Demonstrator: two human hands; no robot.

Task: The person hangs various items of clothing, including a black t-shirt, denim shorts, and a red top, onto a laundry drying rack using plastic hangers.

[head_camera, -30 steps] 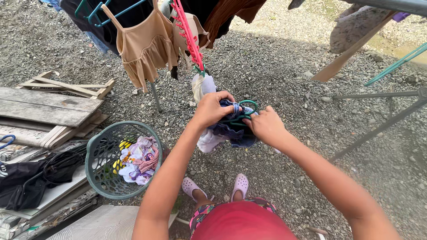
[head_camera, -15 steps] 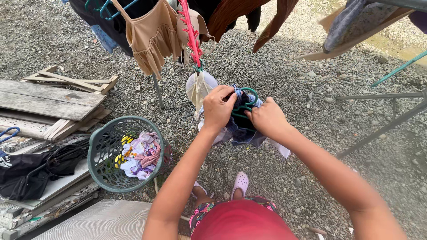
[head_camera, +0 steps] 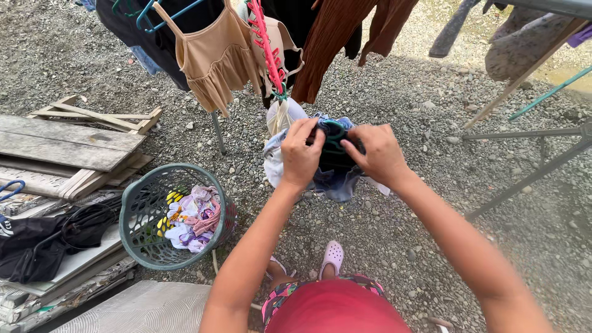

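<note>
Gravel (head_camera: 431, 92) spreads under a green laundry basket (head_camera: 139, 213) of clothes, while above it the left hand (head_camera: 300, 154) and right hand (head_camera: 377, 151), fingers curled tight, pinch a blue garment (head_camera: 336, 179) onto a green hanger (head_camera: 335, 143) held mid-air.
</note>
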